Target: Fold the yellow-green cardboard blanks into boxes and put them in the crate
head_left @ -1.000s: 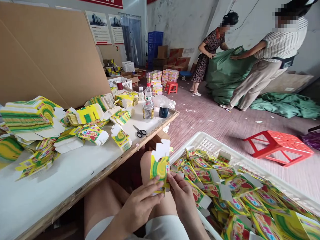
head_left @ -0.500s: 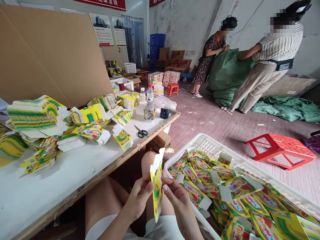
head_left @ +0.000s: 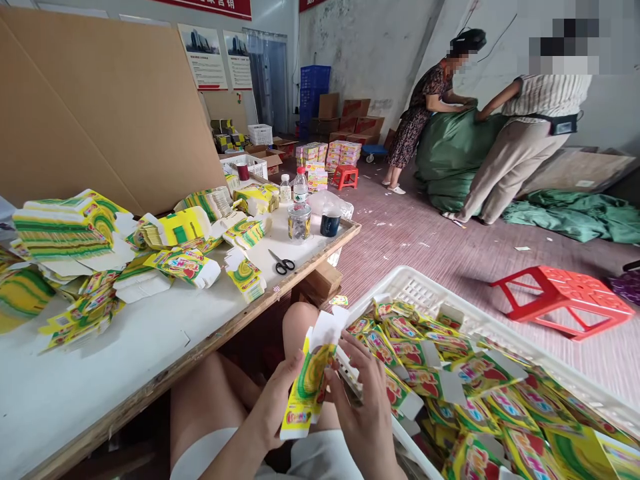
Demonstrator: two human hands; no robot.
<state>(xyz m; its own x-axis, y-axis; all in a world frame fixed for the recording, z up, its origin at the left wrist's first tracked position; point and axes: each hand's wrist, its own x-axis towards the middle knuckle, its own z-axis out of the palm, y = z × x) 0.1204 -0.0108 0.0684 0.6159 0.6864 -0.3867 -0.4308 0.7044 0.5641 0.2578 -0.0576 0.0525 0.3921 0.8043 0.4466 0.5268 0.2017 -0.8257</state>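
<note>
Over my lap is a small yellow-and-green printed carton point(head_left: 313, 373), tilted, with its white end flaps standing up at the top. My left hand point(head_left: 277, 400) grips its left edge, the thumb along the side. To the right of the carton is my right hand point(head_left: 363, 393), fingers spread and curved, the thumb at the carton's right side. Beside that hand, a white plastic basket point(head_left: 407, 283) holds many similar printed cartons point(head_left: 487, 373). More flat cartons lie in stacks point(head_left: 65, 230) and loose on the white table point(head_left: 145, 340) at my left.
Black scissors point(head_left: 284, 265), a clear jar point(head_left: 299, 223), a dark mug point(head_left: 330, 223) and a bottle point(head_left: 300, 187) stand or lie near the table's wooden edge. A red stool point(head_left: 565, 300) lies tipped on the floor. Two people handle a large green sack point(head_left: 445, 153) at the back right.
The carton has turned from edge-on to show its broad printed side, and its flaps have spread. My right hand's fingers have opened outward. The two people bend lower over the sack.
</note>
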